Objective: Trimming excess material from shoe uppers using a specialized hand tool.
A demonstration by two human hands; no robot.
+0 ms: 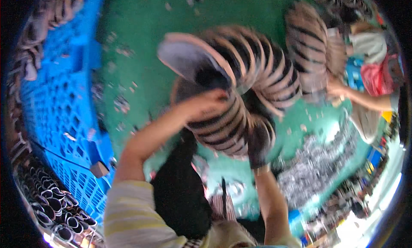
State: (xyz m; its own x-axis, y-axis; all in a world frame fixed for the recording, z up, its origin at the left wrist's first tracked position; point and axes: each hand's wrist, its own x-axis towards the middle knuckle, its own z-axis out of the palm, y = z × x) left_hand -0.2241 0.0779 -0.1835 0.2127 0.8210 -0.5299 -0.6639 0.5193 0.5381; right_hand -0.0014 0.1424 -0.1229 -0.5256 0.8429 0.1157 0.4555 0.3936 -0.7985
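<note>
A long curved stack of nested shoe-shaped pieces (253, 55), banded tan and black, arches in front of me. Its near-left end shows a grey-lined, oval opening. Below it runs another banded length (223, 132), slanting down to the right; whether the two are joined, I cannot tell. Across its upper end lies my left hand (210, 104), fingers curled onto the pieces and blurred by motion. My right hand (261, 145), dark and smeared, closes around the lower right end. A band circles the right wrist.
Blue plastic pallets (56, 106) line the left side. Another banded stack (307, 46) stands at the right, beside another person's hand (337, 87). Grey scraps (317, 166) are heaped on the green floor (137, 16). Black shoe pieces (53, 205) with pale rims fill the lower left.
</note>
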